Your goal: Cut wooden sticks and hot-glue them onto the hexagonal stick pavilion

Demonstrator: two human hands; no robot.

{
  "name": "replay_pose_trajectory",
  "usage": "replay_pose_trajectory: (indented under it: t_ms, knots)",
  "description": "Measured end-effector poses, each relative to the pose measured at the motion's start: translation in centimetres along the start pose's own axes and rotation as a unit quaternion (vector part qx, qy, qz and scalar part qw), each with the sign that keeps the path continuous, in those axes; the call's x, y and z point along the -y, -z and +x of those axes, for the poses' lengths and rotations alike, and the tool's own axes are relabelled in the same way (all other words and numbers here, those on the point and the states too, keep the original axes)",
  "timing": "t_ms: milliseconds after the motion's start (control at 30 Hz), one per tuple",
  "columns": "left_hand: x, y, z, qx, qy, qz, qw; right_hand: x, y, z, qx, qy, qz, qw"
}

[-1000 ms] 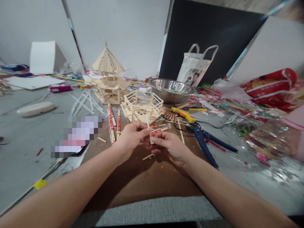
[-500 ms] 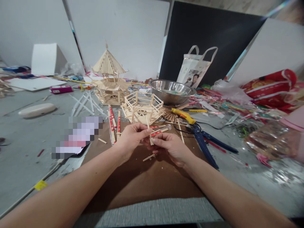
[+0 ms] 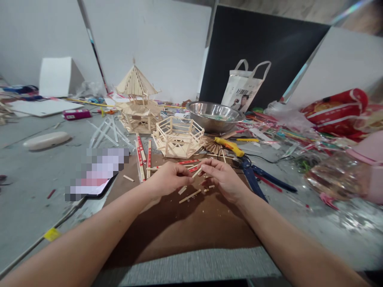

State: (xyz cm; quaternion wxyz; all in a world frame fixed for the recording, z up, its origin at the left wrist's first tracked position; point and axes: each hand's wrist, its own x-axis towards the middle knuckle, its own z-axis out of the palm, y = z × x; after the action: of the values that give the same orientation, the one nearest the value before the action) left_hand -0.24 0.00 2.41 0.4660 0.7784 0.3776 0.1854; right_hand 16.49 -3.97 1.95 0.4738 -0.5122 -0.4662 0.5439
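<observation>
A short pale wooden stick (image 3: 196, 173) slants between my hands, above the brown mat. My right hand (image 3: 224, 179) pinches its upper right end between thumb and fingers. The fingertips of my left hand (image 3: 172, 179) are closed at its lower left end. Below the hands lie a thin loose stick (image 3: 190, 196), a short cut piece (image 3: 182, 190) and small scraps. Chopsticks in red printed wrappers (image 3: 149, 158) lie beyond my left hand. Just past both hands stands a stick-built hexagonal frame with railings (image 3: 178, 137).
A stick-built pagoda (image 3: 138, 99) stands at the back, near a steel bowl (image 3: 215, 115). On the right lie a yellow glue gun (image 3: 229, 146), blue-handled cutters (image 3: 273, 178) and a clear bottle (image 3: 332, 175). A phone (image 3: 98, 175) lies left of the brown mat (image 3: 185, 235).
The stick between my hands has gone from nearly upright to a low slant. My hands have moved slightly apart, and small cut pieces now show on the mat below.
</observation>
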Motion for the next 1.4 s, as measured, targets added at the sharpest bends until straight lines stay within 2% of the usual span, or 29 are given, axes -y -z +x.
replay_pose_trajectory:
  t_ms: [100,233,433,767,1200,1400]
  knots:
    - [-0.3,0.21,-0.04,-0.007,-0.024,0.081,0.996,-0.3,0.12,0.09,-0.002,-0.011,-0.019,1.0]
    - [-0.07,0.25,0.18,-0.023,-0.035,0.121,0.992,-0.27,0.08,0.11,-0.019,-0.001,-0.039,0.999]
    - [0.1,0.18,0.23,-0.052,-0.027,0.091,0.994,0.05,-0.08,0.04,-0.059,0.013,-0.037,0.997]
    - [0.11,-0.07,0.07,-0.053,-0.007,0.009,0.999,0.07,0.29,-0.07,-0.025,0.043,-0.007,0.999]
    - [0.48,-0.5,0.27,-0.083,-0.025,0.051,0.995,0.02,0.03,0.2,-0.054,0.056,0.024,0.997]
    - [0.19,-0.67,0.2,-0.097,-0.019,0.044,0.994,-0.07,0.05,0.14,-0.07,0.075,-0.011,0.995]
